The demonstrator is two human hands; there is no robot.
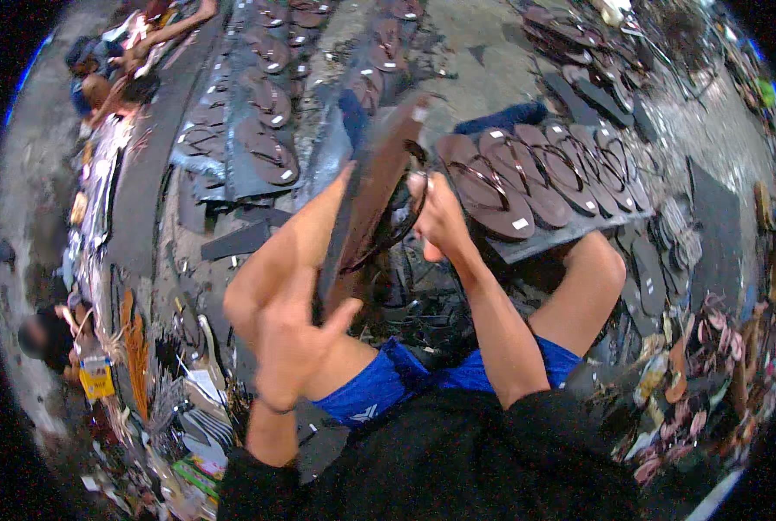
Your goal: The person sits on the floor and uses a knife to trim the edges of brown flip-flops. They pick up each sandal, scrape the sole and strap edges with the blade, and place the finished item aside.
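Item: one brown sandal (379,187), held edge-up between your knees, its dark strap (403,227) looping out on the right side.

Your left hand (294,343): fingers clasped round the sandal's lower end, thumb up against its edge; blurred.

Your right hand (438,213): fingers closed on the strap near the sole's middle.

Row of about six finished brown sandals (535,178) on a dark board (551,234), just right of your right hand.

More sandals (266,104) in rows on the floor (479,52) ahead, too many to count.
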